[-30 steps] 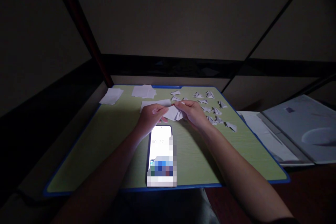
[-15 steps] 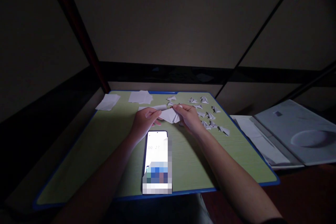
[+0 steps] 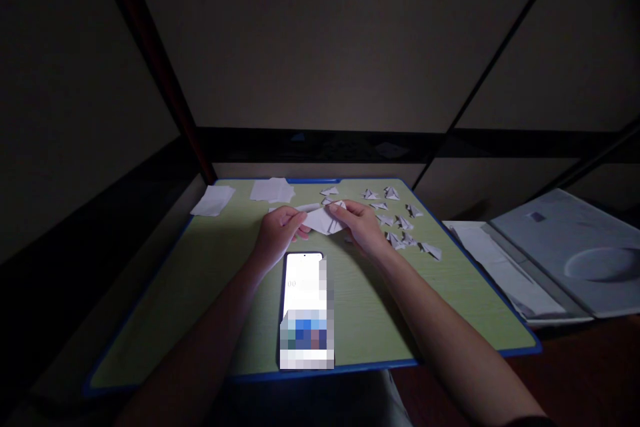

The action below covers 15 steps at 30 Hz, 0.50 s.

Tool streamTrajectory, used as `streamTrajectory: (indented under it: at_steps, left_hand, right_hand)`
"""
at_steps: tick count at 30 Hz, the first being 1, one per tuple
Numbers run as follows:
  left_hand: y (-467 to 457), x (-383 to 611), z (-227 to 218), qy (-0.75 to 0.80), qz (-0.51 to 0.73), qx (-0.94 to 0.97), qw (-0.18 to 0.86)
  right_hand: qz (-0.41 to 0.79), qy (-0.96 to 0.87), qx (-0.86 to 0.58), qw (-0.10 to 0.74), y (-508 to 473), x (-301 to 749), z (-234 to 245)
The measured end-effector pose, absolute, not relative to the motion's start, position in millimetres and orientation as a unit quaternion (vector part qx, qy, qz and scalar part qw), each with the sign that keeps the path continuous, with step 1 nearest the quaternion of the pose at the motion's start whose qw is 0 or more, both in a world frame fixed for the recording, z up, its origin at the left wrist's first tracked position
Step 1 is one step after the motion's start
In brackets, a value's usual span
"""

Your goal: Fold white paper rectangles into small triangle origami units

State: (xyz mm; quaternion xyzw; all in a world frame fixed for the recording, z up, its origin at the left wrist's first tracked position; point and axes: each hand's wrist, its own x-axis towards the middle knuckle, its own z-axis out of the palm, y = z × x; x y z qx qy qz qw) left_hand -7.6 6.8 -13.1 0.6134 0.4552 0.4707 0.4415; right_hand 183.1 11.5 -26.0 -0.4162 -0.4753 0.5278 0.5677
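Both hands meet over the far middle of a green board (image 3: 210, 280) with a blue rim. My left hand (image 3: 280, 232) pinches the left side of a small white paper piece (image 3: 320, 220). My right hand (image 3: 361, 225) grips its right side, fingers curled over a fold. The paper is partly folded and held just above the board. A lit phone (image 3: 306, 307) lies flat on the board right below my hands.
Several small folded white paper shapes (image 3: 397, 220) lie scattered right of my hands. Flat white paper sheets (image 3: 271, 191) and another sheet (image 3: 213, 201) sit at the board's far left. An open book or folder (image 3: 550, 260) rests off the board's right edge. The room is dark.
My hands keep hold of the paper and shift it slightly in the fold. The view has tilted a little, so the board sits slightly lower in the picture than a second ago.
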Motion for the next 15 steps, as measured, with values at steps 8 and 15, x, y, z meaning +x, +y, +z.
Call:
streamTrajectory:
  at_steps: [8,15]
  left_hand:
    - [3.7,-4.8,-13.9,0.456,0.456,0.624,0.441]
    - [-3.4,-2.8,-5.2,0.456,0.447,0.636,0.433]
  right_hand:
    - [0.511,-0.472,-0.438,0.569,12.2,184.4,-29.0]
    - [0.512,-0.467,-0.445,0.567,10.9,182.2,-27.9]
